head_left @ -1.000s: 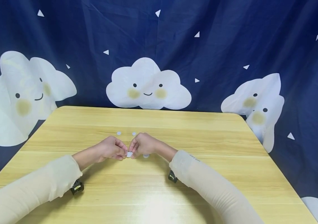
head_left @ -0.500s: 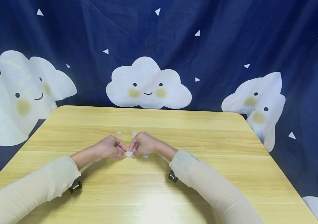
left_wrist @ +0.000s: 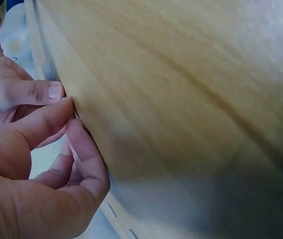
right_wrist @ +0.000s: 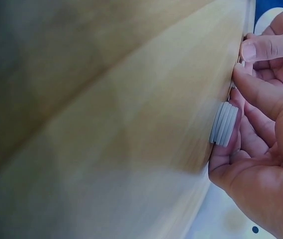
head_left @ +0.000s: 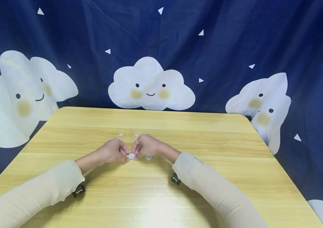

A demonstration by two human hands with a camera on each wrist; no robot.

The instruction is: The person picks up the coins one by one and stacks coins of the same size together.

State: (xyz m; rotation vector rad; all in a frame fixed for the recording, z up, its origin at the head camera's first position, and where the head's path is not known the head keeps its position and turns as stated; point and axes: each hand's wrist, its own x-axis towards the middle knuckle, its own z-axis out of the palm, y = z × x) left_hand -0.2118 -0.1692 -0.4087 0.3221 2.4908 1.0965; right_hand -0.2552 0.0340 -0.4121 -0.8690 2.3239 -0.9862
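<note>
A small round white disc (head_left: 131,156) lies at the table's middle between my two hands in the head view. From its left side, my left hand (head_left: 115,151) pinches at the rim with thumb and curled fingers. My right hand (head_left: 145,146) pinches the opposite edge, its thumb overlapping the disc. The two hands' fingertips nearly meet in the left wrist view, where the disc is mostly hidden behind them. Right beside my right hand's curled fingers stands a short stack of similar discs (right_wrist: 224,123), partly covered by that hand in the head view.
Two more white discs, a left one (head_left: 121,135) and a right one (head_left: 136,135), lie farther back on the wooden table (head_left: 178,126). Part of another pale disc (head_left: 108,140) peeks out behind my left wrist. A dark blue curtain (head_left: 221,53) with clouds hangs behind the table.
My left hand drew back slightly from the disc, then came in to its rim again. The right hand and the other discs have stayed in place.
</note>
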